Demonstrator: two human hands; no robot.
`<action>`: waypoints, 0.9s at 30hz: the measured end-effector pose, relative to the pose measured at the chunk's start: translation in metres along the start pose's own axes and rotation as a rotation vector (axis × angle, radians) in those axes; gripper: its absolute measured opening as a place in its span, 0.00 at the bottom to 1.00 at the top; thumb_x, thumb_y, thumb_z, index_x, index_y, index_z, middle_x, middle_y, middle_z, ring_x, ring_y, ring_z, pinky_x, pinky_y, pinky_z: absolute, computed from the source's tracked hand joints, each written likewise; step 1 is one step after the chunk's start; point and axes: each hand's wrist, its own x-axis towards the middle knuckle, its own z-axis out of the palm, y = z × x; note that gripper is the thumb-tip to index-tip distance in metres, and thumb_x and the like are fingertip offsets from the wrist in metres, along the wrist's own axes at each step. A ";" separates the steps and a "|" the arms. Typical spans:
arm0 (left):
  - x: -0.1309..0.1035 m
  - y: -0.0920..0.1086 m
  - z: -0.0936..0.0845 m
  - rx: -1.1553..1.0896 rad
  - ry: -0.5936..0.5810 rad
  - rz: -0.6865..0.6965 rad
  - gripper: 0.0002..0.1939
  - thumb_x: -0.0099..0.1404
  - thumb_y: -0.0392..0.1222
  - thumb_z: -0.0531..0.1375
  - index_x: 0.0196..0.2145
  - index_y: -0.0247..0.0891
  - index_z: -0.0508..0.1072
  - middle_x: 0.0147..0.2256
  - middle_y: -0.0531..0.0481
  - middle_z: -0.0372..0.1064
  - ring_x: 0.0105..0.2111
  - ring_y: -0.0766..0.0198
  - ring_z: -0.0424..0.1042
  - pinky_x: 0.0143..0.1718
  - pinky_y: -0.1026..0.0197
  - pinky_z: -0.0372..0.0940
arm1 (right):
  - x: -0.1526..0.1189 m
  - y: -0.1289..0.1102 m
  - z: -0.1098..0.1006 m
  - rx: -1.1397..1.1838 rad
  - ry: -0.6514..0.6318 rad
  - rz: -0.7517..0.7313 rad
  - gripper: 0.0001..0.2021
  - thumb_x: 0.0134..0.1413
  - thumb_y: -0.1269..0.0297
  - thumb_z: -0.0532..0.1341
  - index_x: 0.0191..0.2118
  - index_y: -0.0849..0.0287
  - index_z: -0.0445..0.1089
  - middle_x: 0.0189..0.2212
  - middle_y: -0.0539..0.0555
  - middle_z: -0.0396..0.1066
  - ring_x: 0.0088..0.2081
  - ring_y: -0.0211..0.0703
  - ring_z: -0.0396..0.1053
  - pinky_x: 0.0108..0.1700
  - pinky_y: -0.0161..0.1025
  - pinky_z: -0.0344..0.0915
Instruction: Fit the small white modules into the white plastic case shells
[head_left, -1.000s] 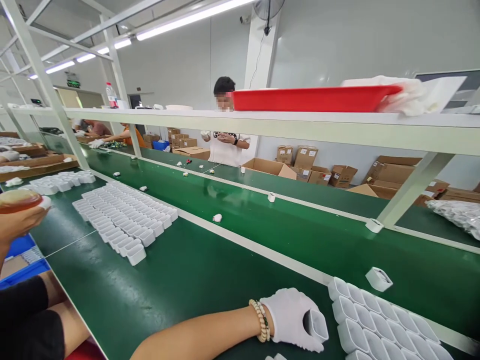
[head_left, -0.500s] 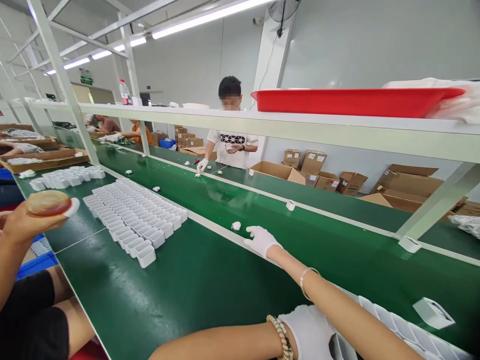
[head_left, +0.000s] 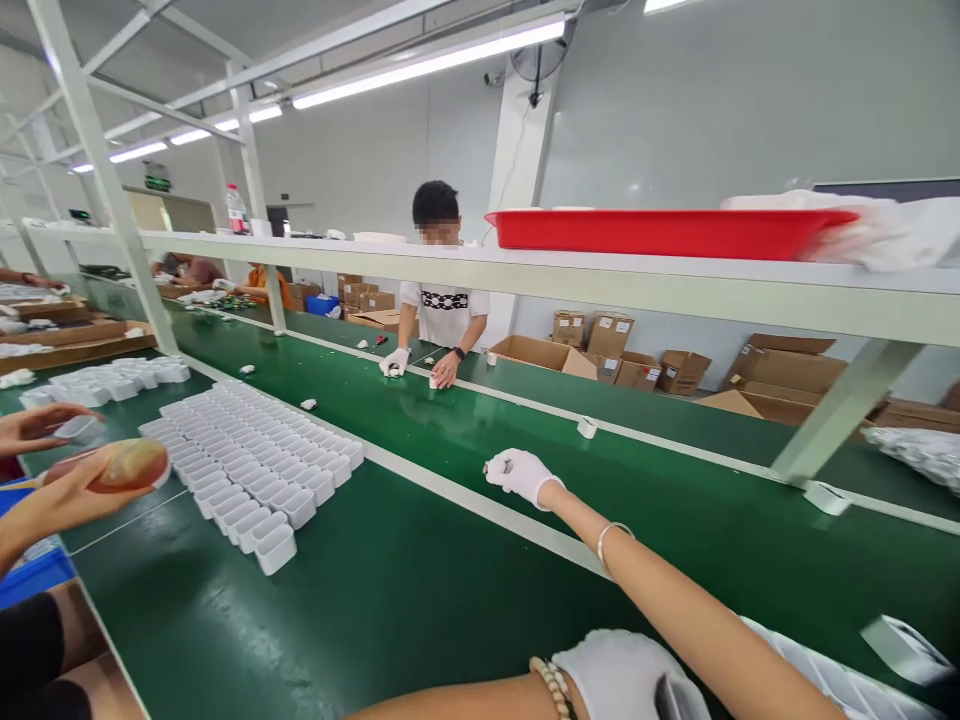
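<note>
My right hand [head_left: 521, 475], in a white glove, reaches out over the green belt with its fingers closed on a small white part with dark bits [head_left: 493, 468]. Only a little of that part shows at the fingertips. Low in the view is my left hand [head_left: 622, 672], also gloved, below my right forearm. It is closed around a white plastic housing [head_left: 681, 698] with a dark opening, partly cut off by the lower edge. A row of white housings [head_left: 810, 665] lies to the right of my right forearm.
Many white cups [head_left: 255, 470] stand in rows at left. A neighbour's hands [head_left: 90, 485] hold a reddish rounded object there. Across the belt a co-worker [head_left: 442, 310] handles small parts. Loose white housings [head_left: 587, 428] lie along the far strip. A shelf [head_left: 600, 285] carries a red tray [head_left: 660, 235].
My right hand has closed on the small white part that lay on the belt beside it. The co-worker opposite has brought both hands down to the belt. The neighbour's hands have moved right.
</note>
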 end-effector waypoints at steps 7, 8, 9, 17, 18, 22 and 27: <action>-0.002 0.034 -0.009 0.033 0.247 0.002 0.13 0.50 0.31 0.67 0.33 0.36 0.71 0.28 0.57 0.70 0.28 0.68 0.70 0.35 0.64 0.68 | -0.135 -0.001 -0.086 0.298 0.177 -0.109 0.18 0.40 0.59 0.72 0.39 0.59 0.72 0.37 0.55 0.77 0.39 0.47 0.75 0.44 0.45 0.73; -0.005 0.045 -0.017 0.086 0.307 0.038 0.13 0.50 0.32 0.67 0.34 0.36 0.72 0.29 0.56 0.71 0.29 0.67 0.70 0.36 0.63 0.68 | -0.161 -0.001 -0.093 0.317 0.218 -0.110 0.22 0.39 0.58 0.72 0.42 0.58 0.72 0.38 0.54 0.78 0.40 0.47 0.75 0.47 0.46 0.72; -0.009 0.057 -0.026 0.138 0.344 0.082 0.14 0.50 0.32 0.67 0.37 0.36 0.72 0.30 0.55 0.71 0.30 0.65 0.70 0.37 0.62 0.69 | -0.186 -0.001 -0.097 0.320 0.259 -0.106 0.24 0.40 0.57 0.72 0.45 0.58 0.72 0.38 0.54 0.78 0.41 0.48 0.75 0.49 0.48 0.72; -0.039 0.119 -0.059 0.654 0.419 0.459 0.24 0.55 0.30 0.65 0.50 0.42 0.71 0.46 0.48 0.73 0.46 0.57 0.73 0.51 0.52 0.70 | -0.270 -0.002 -0.081 -0.011 0.490 -0.182 0.22 0.51 0.64 0.63 0.53 0.51 0.69 0.35 0.50 0.75 0.36 0.43 0.74 0.44 0.44 0.74; -0.042 0.121 -0.059 0.697 0.429 0.475 0.26 0.55 0.28 0.65 0.51 0.43 0.70 0.47 0.48 0.72 0.46 0.57 0.73 0.51 0.52 0.70 | -0.271 -0.004 -0.079 0.003 0.512 -0.175 0.22 0.51 0.65 0.63 0.53 0.52 0.68 0.34 0.50 0.76 0.36 0.43 0.74 0.43 0.44 0.74; -0.051 0.127 -0.059 0.804 0.430 0.499 0.31 0.53 0.24 0.64 0.52 0.45 0.68 0.48 0.48 0.72 0.45 0.58 0.74 0.48 0.55 0.72 | -0.277 -0.021 -0.079 -0.053 0.467 -0.268 0.11 0.53 0.69 0.63 0.43 0.52 0.70 0.31 0.48 0.75 0.34 0.42 0.75 0.42 0.43 0.73; -0.057 0.131 -0.057 0.859 0.404 0.516 0.28 0.54 0.24 0.63 0.50 0.45 0.68 0.45 0.49 0.72 0.42 0.58 0.75 0.43 0.56 0.74 | -0.285 -0.038 -0.085 -0.418 0.422 -0.280 0.06 0.52 0.72 0.62 0.33 0.52 0.69 0.35 0.49 0.76 0.34 0.41 0.73 0.36 0.39 0.70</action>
